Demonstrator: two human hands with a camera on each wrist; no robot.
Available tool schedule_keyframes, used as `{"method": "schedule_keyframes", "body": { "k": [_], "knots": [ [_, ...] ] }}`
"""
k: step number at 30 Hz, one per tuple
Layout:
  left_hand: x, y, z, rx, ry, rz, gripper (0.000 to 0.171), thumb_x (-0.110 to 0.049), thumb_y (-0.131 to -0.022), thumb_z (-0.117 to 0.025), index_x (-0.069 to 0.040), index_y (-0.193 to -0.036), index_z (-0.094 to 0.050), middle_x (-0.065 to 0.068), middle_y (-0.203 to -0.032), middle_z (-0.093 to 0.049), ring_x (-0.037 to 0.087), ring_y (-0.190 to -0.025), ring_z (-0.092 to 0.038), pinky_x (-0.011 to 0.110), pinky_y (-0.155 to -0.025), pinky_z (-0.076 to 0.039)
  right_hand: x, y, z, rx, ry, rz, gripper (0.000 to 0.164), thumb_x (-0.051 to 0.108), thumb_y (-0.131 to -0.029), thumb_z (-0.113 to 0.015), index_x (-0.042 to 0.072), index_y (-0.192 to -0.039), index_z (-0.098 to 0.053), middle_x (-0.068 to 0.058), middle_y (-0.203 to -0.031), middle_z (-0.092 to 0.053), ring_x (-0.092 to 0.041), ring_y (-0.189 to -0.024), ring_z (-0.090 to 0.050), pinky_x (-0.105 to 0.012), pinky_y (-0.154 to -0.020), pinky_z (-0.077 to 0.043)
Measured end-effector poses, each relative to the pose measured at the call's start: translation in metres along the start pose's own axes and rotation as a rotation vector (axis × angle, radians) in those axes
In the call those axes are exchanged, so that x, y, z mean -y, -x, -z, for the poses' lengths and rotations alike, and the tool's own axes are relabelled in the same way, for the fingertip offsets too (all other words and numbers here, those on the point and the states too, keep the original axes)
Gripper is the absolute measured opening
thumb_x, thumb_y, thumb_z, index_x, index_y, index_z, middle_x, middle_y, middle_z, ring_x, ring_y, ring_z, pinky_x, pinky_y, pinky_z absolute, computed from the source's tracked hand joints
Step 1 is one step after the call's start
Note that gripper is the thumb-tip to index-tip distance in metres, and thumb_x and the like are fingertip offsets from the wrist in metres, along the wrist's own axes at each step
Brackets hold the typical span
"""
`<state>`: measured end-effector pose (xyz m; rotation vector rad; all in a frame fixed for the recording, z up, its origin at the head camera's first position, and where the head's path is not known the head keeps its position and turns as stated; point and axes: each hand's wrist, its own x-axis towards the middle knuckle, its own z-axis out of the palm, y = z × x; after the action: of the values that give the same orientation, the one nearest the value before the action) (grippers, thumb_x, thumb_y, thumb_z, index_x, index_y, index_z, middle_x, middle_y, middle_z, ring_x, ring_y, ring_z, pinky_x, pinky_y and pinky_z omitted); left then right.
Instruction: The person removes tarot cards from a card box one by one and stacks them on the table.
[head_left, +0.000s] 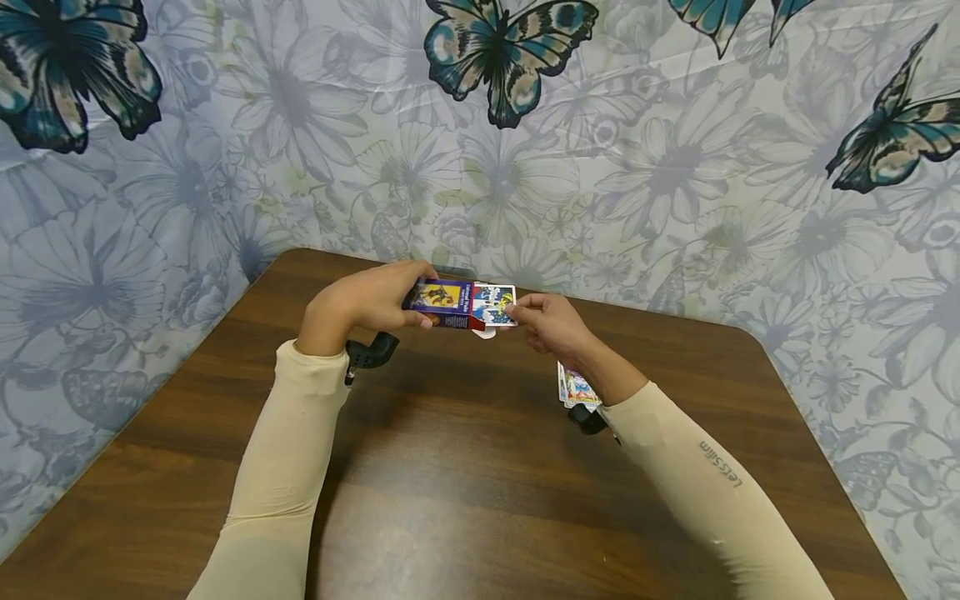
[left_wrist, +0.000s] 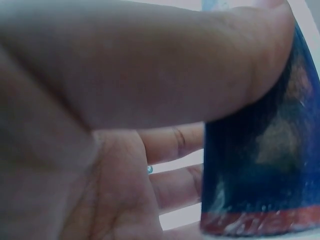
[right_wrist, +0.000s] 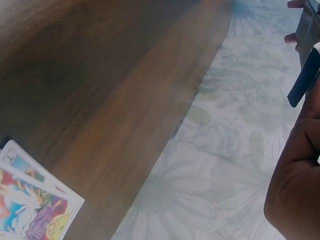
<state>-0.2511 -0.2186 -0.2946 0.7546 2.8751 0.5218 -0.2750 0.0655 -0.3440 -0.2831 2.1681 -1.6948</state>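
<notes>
A purple tarot card box [head_left: 446, 304] with a yellow picture panel lies sideways in my left hand [head_left: 360, 302], raised over the far part of the table. Thumb and fingers grip it along its two long sides; the left wrist view shows the thumb [left_wrist: 200, 65] across the dark blue face of the box. From its right end stick out blue, white and yellow cards [head_left: 491, 303], with a white flap below them. My right hand [head_left: 555, 327] pinches the outer edge of these cards between thumb and fingers. How many cards it pinches, I cannot tell.
Several picture cards [head_left: 574, 388] lie face up on the brown wooden table [head_left: 450, 467], partly hidden under my right wrist. Behind the table's far edge hangs a floral cloth [head_left: 480, 192] with butterflies. A black wrist camera [head_left: 372, 350] hangs under my left wrist.
</notes>
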Motion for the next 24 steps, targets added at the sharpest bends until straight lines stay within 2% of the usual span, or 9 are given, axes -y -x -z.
{"method": "schedule_keyframes", "body": {
  "k": [4,6,11,16,19,22,24],
  "knots": [
    [0.0,0.0,0.001,0.002,0.005,0.002,0.066,-0.034,-0.087,-0.075,-0.007,-0.138,-0.044,0.012,-0.125,-0.057,0.025,-0.11,-0.053,0.045,-0.099,-0.044,0.0,0.002,0.005,-0.025,-0.014,0.01,0.018,0.021,-0.101,-0.056,0.004,-0.103,-0.06,0.006,-0.067,-0.063,-0.006,-0.042,-0.023,-0.023,-0.043,-0.021],
    [-0.001,0.0,0.001,0.003,0.009,-0.001,0.066,-0.034,-0.087,-0.075,-0.007,-0.138,-0.044,0.012,-0.125,-0.057,0.025,-0.11,-0.053,0.045,-0.098,-0.044,-0.001,0.004,0.008,-0.055,-0.034,0.017,0.016,0.019,-0.101,-0.053,0.004,-0.105,-0.058,0.008,-0.062,-0.052,-0.005,-0.043,-0.023,-0.022,-0.043,-0.021],
    [-0.001,0.0,0.0,0.004,0.012,-0.008,0.065,-0.034,-0.087,-0.075,-0.007,-0.138,-0.044,0.012,-0.124,-0.057,0.025,-0.109,-0.053,0.045,-0.098,-0.044,-0.004,0.009,0.022,-0.125,-0.08,0.024,0.015,0.018,-0.104,-0.046,0.006,-0.11,-0.053,0.008,-0.062,-0.037,-0.005,-0.045,-0.024,-0.02,-0.043,-0.023],
    [-0.002,-0.001,0.0,-0.001,0.008,-0.022,0.063,-0.034,-0.087,-0.076,-0.007,-0.136,-0.046,0.012,-0.121,-0.058,0.025,-0.108,-0.053,0.044,-0.097,-0.044,-0.014,0.012,0.044,-0.146,-0.05,0.014,0.026,0.022,-0.106,-0.043,0.003,-0.122,-0.053,0.007,-0.066,-0.045,-0.005,-0.046,-0.025,-0.021,-0.044,-0.023],
    [-0.002,-0.001,0.001,-0.001,0.008,-0.029,0.063,-0.034,-0.087,-0.076,-0.007,-0.136,-0.046,0.011,-0.12,-0.058,0.025,-0.107,-0.053,0.043,-0.096,-0.044,-0.022,0.011,0.061,-0.151,0.06,0.008,0.034,0.025,-0.106,-0.045,0.002,-0.128,-0.054,0.006,-0.071,-0.049,-0.006,-0.05,-0.029,-0.023,-0.048,-0.027],
    [-0.002,-0.001,0.001,0.001,0.015,-0.034,0.062,-0.033,-0.087,-0.076,-0.007,-0.135,-0.046,0.011,-0.12,-0.058,0.024,-0.106,-0.053,0.043,-0.096,-0.044,-0.033,0.011,0.08,-0.166,0.268,0.004,0.037,0.03,-0.104,-0.05,0.003,-0.128,-0.059,0.001,-0.078,-0.053,-0.009,-0.056,-0.036,-0.026,-0.053,-0.034],
    [-0.001,-0.001,0.0,0.003,0.019,-0.039,0.062,-0.033,-0.087,-0.075,-0.007,-0.135,-0.046,0.011,-0.119,-0.057,0.024,-0.106,-0.053,0.043,-0.096,-0.044,-0.041,0.011,0.091,-0.182,0.419,-0.009,0.038,0.033,-0.102,-0.053,0.004,-0.125,-0.063,-0.002,-0.087,-0.057,-0.012,-0.067,-0.046,-0.028,-0.062,-0.04]
  ]
}}
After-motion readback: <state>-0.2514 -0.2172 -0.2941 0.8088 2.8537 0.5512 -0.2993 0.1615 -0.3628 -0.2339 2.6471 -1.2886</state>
